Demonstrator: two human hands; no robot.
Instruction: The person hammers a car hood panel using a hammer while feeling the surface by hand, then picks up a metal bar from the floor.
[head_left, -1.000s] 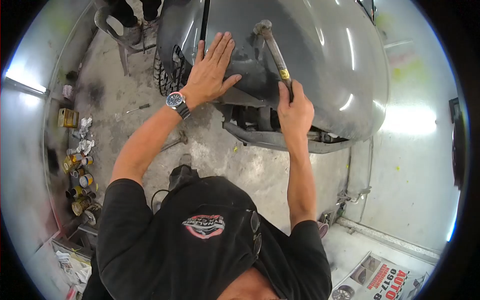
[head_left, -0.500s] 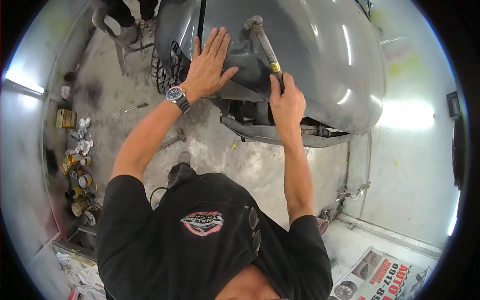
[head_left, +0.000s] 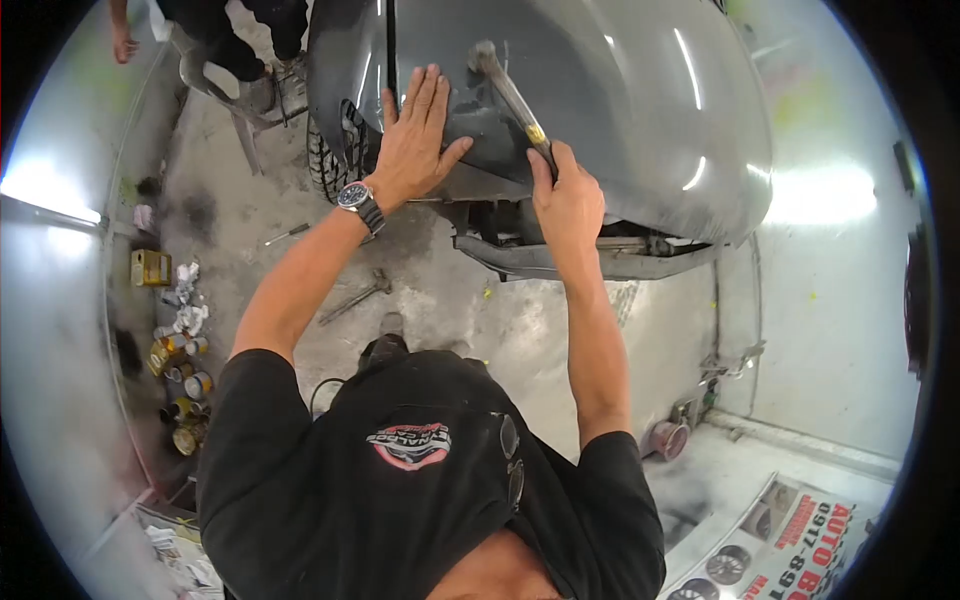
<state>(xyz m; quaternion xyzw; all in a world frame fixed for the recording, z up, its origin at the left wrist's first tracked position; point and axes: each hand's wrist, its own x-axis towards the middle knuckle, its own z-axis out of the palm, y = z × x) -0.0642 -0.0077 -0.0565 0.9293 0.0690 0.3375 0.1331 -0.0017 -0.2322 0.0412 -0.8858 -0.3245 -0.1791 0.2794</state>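
My left hand lies flat on the grey car body, fingers stretched out beside the dark vertical panel gap. A watch is on that wrist. My right hand is wrapped round the handle of a hammer with a yellow band. The hammer's head is over the panel, up and to the right of my left fingertips; whether it touches the metal I cannot tell. Between my hands is a dark, uneven patch at the panel's lower edge. Below it hangs an exposed lower bumper part.
A tyre stands left of my left hand. On the floor lie a screwdriver and another hammer-like tool. Several cans line the left wall. Another person's legs are by a chair at upper left. A printed banner lies lower right.
The hammer and my right hand have shifted slightly left. My left hand stays flat on the panel. The view has turned a little, and the other person's hand now shows at upper left.
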